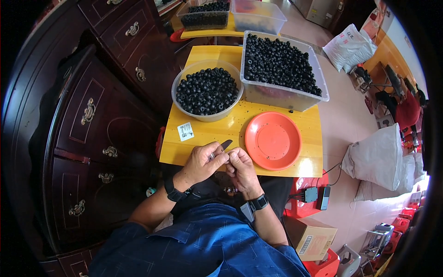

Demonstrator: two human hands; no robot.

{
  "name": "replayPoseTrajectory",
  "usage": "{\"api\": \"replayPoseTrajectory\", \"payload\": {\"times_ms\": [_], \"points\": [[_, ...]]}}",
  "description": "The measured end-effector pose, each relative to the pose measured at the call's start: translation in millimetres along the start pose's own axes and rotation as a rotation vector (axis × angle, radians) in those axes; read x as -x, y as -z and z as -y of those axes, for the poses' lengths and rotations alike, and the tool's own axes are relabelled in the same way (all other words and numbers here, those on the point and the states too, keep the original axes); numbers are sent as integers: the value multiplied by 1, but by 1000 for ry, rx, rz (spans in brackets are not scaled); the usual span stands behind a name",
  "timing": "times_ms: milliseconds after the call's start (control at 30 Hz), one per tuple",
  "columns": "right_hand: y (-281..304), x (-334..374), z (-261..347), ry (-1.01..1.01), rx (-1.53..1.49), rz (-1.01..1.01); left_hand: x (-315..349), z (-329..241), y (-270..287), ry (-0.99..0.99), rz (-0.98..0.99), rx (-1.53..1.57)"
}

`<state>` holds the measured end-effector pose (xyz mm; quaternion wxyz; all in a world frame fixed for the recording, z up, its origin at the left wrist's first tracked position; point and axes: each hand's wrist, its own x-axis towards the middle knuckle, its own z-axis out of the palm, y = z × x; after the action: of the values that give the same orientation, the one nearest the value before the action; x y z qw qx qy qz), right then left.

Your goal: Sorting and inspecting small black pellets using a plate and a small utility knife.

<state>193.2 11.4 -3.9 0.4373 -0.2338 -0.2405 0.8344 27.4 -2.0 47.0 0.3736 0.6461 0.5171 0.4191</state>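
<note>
My left hand [202, 162] is closed around a small knife [226, 144], whose dark blade points up and away past the fingers. Against it, my right hand [242, 171] has its thumb and finger pinched together; anything between them is too small or hidden to make out. Just right of the hands lies a shallow red-orange plate [273, 140] with a few dark crumbs in it. Beyond the hands stands a round, clear plastic tub [174, 90] full of small black round pieces [207, 91], several with a pale ring or hole.
A large clear bin [286, 94] with more black pieces stands at the table's far right. On the yellow table [203, 134] are a white label [186, 131] and scattered crumbs. Dark wooden cabinets [92, 138] rise at left. White sacks [376, 157] and a red stool [304, 208] are at right.
</note>
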Motion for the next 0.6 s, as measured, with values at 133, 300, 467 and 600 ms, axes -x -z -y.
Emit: {"api": "replayPoseTrajectory", "payload": {"times_ms": [133, 300, 467, 600], "points": [[1, 1, 1, 0, 8, -6, 1, 3, 1, 55, 27, 27], [3, 1, 3, -15, -1, -32, -2, -4, 5, 106, 75, 65], [0, -1, 6, -14, 14, -42, -4, -1, 0, 85, 60, 116], [0, -1, 6, -31, 23, -58, -14, -10, 9, 0, 99, -173]]}}
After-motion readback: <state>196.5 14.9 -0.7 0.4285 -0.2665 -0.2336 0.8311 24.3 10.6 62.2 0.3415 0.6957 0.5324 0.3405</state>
